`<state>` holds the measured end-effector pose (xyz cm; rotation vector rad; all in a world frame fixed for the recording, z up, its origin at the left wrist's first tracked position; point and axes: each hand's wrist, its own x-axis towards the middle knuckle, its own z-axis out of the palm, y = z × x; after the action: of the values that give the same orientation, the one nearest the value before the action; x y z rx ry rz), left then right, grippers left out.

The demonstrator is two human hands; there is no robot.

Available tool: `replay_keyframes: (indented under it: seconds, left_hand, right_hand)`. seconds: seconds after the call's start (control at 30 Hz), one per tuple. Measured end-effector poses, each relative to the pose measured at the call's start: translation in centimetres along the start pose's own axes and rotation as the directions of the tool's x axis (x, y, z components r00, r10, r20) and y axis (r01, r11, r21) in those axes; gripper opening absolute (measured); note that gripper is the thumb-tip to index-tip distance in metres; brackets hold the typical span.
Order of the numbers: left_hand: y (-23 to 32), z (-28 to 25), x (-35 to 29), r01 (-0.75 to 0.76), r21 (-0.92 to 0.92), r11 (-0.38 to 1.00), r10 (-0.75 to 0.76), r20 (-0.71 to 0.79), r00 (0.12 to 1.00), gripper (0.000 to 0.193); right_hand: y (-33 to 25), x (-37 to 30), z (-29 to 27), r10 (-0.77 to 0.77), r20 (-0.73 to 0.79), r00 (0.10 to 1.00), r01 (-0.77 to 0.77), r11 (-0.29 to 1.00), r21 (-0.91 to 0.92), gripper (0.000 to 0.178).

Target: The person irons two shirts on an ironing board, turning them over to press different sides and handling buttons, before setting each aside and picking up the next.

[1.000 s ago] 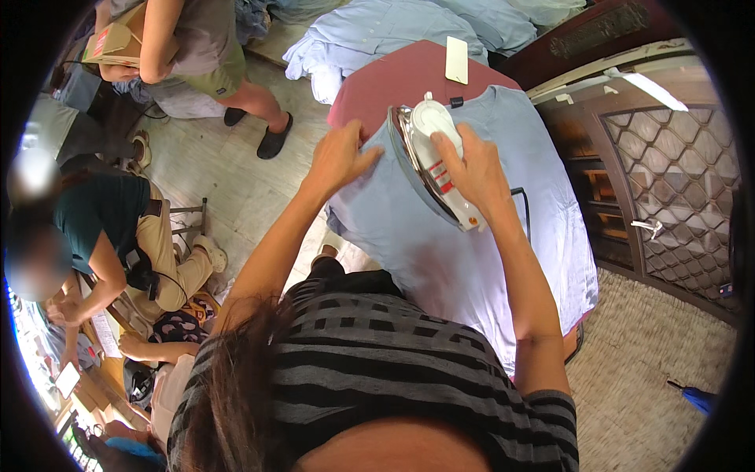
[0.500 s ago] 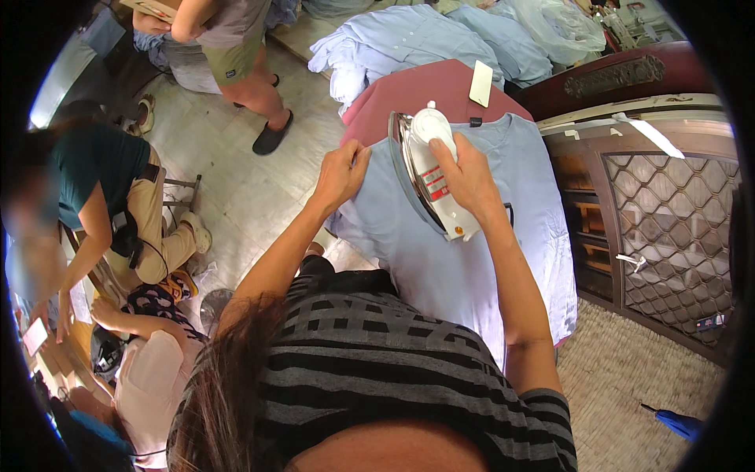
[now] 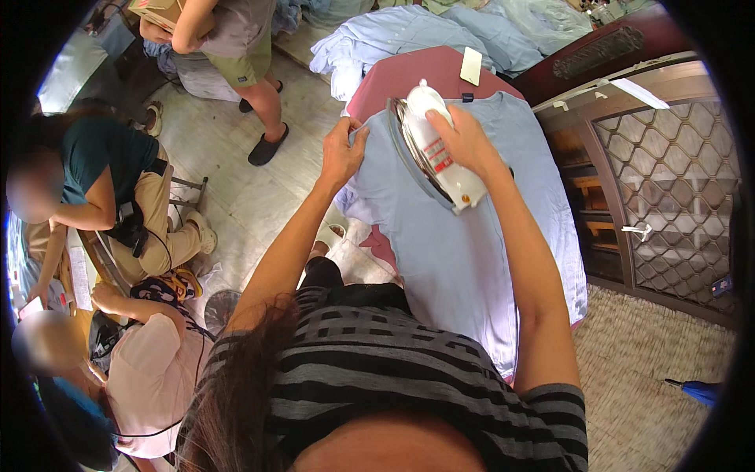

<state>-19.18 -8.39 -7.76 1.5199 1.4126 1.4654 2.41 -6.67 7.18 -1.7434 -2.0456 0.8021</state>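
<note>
A light blue garment [image 3: 429,244] lies spread over a red-covered ironing board [image 3: 417,64], with a white tag [image 3: 471,66] at its neckline. My right hand [image 3: 465,141] is closed round the handle of a white iron [image 3: 444,157]. The iron is tipped on its side, its metal soleplate facing left, over the upper part of the garment; whether it touches the cloth I cannot tell. At the garment's upper left edge, my left hand [image 3: 344,153] pinches the cloth between thumb and fingers.
More light blue garments [image 3: 393,39] are heaped beyond the board. A brown lattice door [image 3: 668,181] stands to the right, and a blue umbrella [image 3: 700,392] lies on the floor. Two people sit at the left; another stands behind, holding a cardboard box [image 3: 161,12].
The fingers of my left hand have loosened from a tight curl into a pinch at the cloth's edge. The iron is tilted a little differently in my right hand. The whole view has shifted slightly.
</note>
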Motion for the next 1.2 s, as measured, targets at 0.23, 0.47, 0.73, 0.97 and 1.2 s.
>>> replay_keyframes:
  seconds: [0.23,0.47,0.73,0.97,1.2]
  left_hand:
    - [0.0,0.3,0.6,-0.012,-0.020,1.000,0.012,-0.001,1.000,0.018]
    - [0.5,-0.6,2.0,-0.041,0.155,0.987,0.019,0.136,0.990,0.014]
    - [3.4,5.9,9.4,-0.434,0.239,0.869,0.352,0.319,0.880,0.020]
    - [3.9,9.4,11.4,-0.358,0.281,0.891,0.214,0.435,0.875,0.024]
    - [3.4,9.4,12.3,-0.327,0.270,0.906,0.175,0.465,0.868,0.022]
  right_hand:
    - [-1.6,0.7,-0.1,-0.039,-0.069,0.997,0.044,0.996,0.074,0.056]
    - [-1.0,0.5,-0.8,0.000,-0.016,1.000,0.000,0.999,-0.036,0.051]
    - [0.1,-12.6,-2.2,0.277,-0.118,0.954,-0.273,0.961,0.048,0.045]
    - [-1.3,-12.3,-1.3,0.453,-0.288,0.844,-0.383,0.884,0.269,0.038]
    - [-1.5,-4.7,-1.9,0.397,-0.330,0.857,-0.349,0.916,0.195,0.039]
